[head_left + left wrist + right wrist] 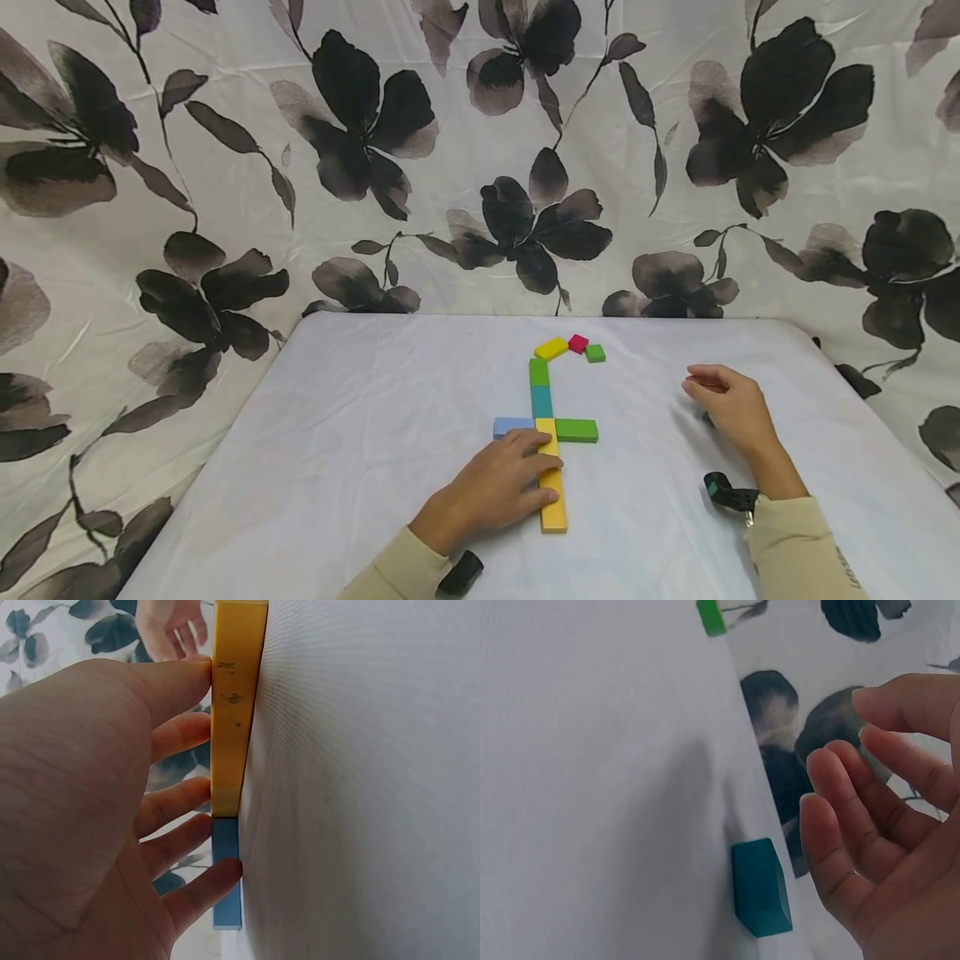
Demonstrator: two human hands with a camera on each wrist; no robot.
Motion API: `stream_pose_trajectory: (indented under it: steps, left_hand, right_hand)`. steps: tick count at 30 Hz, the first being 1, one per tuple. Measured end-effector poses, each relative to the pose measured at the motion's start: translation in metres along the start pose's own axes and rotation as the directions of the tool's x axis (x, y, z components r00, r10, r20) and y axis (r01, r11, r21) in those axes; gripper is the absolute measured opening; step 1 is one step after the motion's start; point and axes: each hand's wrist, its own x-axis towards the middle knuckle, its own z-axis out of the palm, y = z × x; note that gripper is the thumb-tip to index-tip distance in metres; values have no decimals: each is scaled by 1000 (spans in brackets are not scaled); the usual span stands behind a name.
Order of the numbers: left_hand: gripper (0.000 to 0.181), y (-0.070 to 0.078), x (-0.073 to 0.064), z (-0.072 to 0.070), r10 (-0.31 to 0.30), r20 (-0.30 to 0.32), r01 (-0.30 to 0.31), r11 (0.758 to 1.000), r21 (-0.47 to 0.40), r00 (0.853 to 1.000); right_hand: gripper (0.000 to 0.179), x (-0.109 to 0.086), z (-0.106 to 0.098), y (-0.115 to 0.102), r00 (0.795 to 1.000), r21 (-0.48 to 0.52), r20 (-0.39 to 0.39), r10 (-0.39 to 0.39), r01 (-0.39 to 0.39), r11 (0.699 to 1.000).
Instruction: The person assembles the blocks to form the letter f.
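My left hand (498, 483) lies over a long yellow block (554, 518), its spread fingertips touching the top. A light blue block (512, 427) sits by that hand's far fingers; in the left wrist view the blue block (226, 900) lines up past the yellow block's (234, 712) end. My right hand (731, 408) hovers above the table at the right, fingers loosely bent and nothing between them. Beneath it a teal block (761, 889) stands on the cloth, mostly hidden by the hand in the head view.
A green block (577, 431) extends right from the yellow one. Beyond it run a teal block (541, 402) and a green block (539, 372), then a curve of a yellow block (551, 348), a red block (577, 343) and a small green block (595, 353). White cloth (337, 433) covers the table.
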Motion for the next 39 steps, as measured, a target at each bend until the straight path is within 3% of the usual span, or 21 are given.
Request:
stream_pose_trajectory:
  steps: [8, 23, 39]
  left_hand:
    - [41, 0, 0, 0, -10, 0, 10, 1000, -4, 1000]
    - [41, -3, 1, 1, -8, 11, 9, 1000, -28, 1000]
    - [44, -4, 2, 1, 5, -1, -5, 999, -32, 1000]
  right_hand:
    - [64, -6, -17, 13, 995, -1, -13, 101, -101, 995]
    - [52, -6, -17, 28, 987, -30, -60, 149, -151, 988]
    - [57, -7, -23, 44, 983, -76, 4, 184, -183, 980]
